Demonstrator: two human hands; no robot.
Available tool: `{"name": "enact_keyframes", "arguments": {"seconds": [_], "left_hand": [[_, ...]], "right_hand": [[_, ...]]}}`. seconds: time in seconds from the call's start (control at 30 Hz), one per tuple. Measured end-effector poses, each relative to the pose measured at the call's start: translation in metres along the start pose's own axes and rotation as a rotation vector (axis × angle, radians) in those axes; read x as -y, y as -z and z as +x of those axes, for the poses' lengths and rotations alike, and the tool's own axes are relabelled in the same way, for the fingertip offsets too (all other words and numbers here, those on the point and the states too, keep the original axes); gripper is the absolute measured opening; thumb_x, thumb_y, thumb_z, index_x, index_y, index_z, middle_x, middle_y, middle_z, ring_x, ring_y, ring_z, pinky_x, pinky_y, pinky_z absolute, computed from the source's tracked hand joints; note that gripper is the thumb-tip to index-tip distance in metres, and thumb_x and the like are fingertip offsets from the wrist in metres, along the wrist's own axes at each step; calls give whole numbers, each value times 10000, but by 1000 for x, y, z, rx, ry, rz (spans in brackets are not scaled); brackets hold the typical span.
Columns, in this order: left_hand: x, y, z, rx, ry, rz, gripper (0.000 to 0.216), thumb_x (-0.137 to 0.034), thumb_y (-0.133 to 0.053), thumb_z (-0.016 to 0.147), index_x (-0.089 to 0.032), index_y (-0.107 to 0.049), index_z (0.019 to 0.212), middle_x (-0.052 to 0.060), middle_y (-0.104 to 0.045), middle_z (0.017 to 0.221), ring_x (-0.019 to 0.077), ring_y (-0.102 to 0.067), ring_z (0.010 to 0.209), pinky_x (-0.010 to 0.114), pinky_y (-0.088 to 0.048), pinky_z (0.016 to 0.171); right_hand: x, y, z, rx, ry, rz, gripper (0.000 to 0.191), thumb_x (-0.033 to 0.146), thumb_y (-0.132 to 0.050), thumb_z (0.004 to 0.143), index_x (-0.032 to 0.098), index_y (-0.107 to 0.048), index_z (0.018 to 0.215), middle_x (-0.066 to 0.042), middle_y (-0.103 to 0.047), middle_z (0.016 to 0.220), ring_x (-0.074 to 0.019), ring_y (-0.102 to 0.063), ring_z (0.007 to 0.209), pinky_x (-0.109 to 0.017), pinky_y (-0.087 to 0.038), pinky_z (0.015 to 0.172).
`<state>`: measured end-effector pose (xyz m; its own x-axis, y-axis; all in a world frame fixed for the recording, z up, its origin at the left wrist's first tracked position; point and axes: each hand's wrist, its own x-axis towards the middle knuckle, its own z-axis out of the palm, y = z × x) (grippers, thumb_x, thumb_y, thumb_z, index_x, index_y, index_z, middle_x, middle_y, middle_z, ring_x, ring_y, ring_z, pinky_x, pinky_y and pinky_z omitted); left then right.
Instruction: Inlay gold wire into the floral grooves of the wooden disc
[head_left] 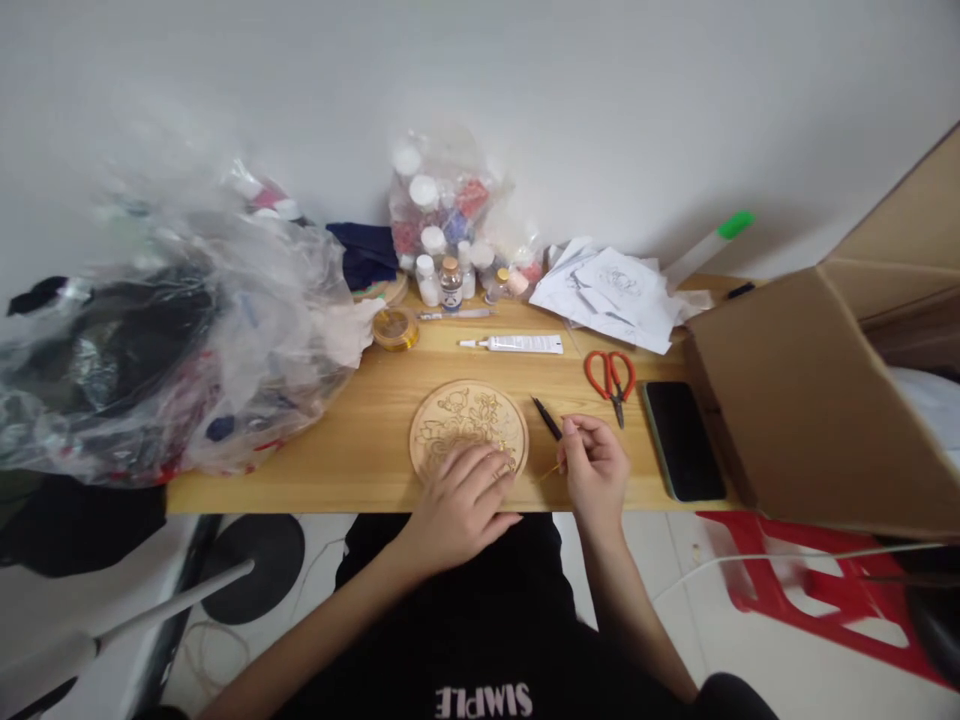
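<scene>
My left hand [466, 505] lies over the lower part of a round wooden board [429, 425], its fingers stretched out on the surface. Fine gold-coloured line work in curling shapes covers the board's visible part. To the right of it, my right hand [598, 465] is closed in a pinch, with a thin gold wire [550, 472] trailing from the fingers towards the board. A slim black pointed tool [547, 418] reaches out beside that hand's fingertips. Whether the hand touches the tool, I cannot tell.
Red-handled pliers [611, 380], a phone [683, 440] and a cardboard box [795, 400] stand to the right. Behind lie a white tube [523, 344], a gold wire spool [395, 328], small bottles [451, 284] and papers [611, 295]. Plastic bags [285, 300] crowd the left.
</scene>
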<state>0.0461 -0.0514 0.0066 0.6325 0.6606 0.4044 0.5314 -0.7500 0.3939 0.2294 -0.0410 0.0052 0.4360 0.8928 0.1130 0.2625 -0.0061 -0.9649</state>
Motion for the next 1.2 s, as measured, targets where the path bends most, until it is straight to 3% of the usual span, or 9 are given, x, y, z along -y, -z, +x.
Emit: {"name": "enact_keyframes", "arguments": {"seconds": [0.13,0.33,0.5,0.6,0.77,0.87,1.0,1.1,1.2], "left_hand": [[-15,-6,-2,-14,1,-110,237,-281,-565,912,-154,-635,1099,112,-654,1176,262,-564,1147,458,-461,987],[-37,6,2,-145,390,-555,223,-369,-514,934,-178,-623,966,74,-656,934,198,-605,891,367,-506,812],[-43,17,-7,-133,495,-613,274,-327,-406,973,-181,-575,814,30,-618,788,143,-584,745,286,-490,711],[-36,23,-15,-40,508,-646,319,-305,-387,964,-178,-542,716,5,-593,682,131,-579,670,259,-480,657],[-26,34,-21,172,475,-650,334,-297,-439,937,-170,-569,657,-14,-614,622,121,-596,601,230,-470,605],[-30,32,-23,207,470,-591,285,-353,-454,947,-173,-630,814,-14,-643,671,120,-605,600,220,-469,584],[-35,19,-30,182,507,-396,387,-374,-588,887,-176,-572,1219,31,-698,794,168,-640,656,255,-477,605],[-34,8,-37,146,523,-260,365,-337,-546,915,-171,-587,1238,113,-717,999,214,-676,788,297,-499,679],[-26,5,-42,134,502,-211,309,-300,-462,953,-182,-656,1163,117,-720,1037,230,-689,823,328,-521,709]], "right_hand": [[11,-2,-8,-8,13,-4,264,416,-543,891,169,-620,947,53,-522,516,-100,-495,428,-222,-406,418],[27,-12,-42,-50,71,-136,187,349,-549,883,196,-622,960,20,-615,607,-123,-569,508,-247,-449,511],[34,-20,-75,-60,125,-207,214,328,-535,872,199,-641,1005,-4,-657,633,-140,-586,526,-261,-448,527],[34,-16,-83,37,115,-192,221,342,-519,882,186,-647,972,0,-648,597,-139,-597,514,-251,-465,512],[31,2,-73,335,65,-146,285,415,-527,887,167,-667,901,16,-611,532,-117,-567,442,-217,-449,445],[28,12,-60,485,30,-141,335,469,-526,891,169,-675,874,13,-626,537,-114,-568,427,-216,-459,444],[21,19,-44,462,-17,-175,366,491,-487,910,170,-661,902,17,-623,520,-118,-561,420,-221,-451,457],[15,18,-34,374,-46,-193,342,483,-513,890,178,-667,870,16,-615,525,-126,-564,459,-235,-455,494],[13,17,-25,263,-63,-188,281,448,-604,817,187,-703,785,-26,-679,663,-156,-619,617,-270,-487,603]]}}
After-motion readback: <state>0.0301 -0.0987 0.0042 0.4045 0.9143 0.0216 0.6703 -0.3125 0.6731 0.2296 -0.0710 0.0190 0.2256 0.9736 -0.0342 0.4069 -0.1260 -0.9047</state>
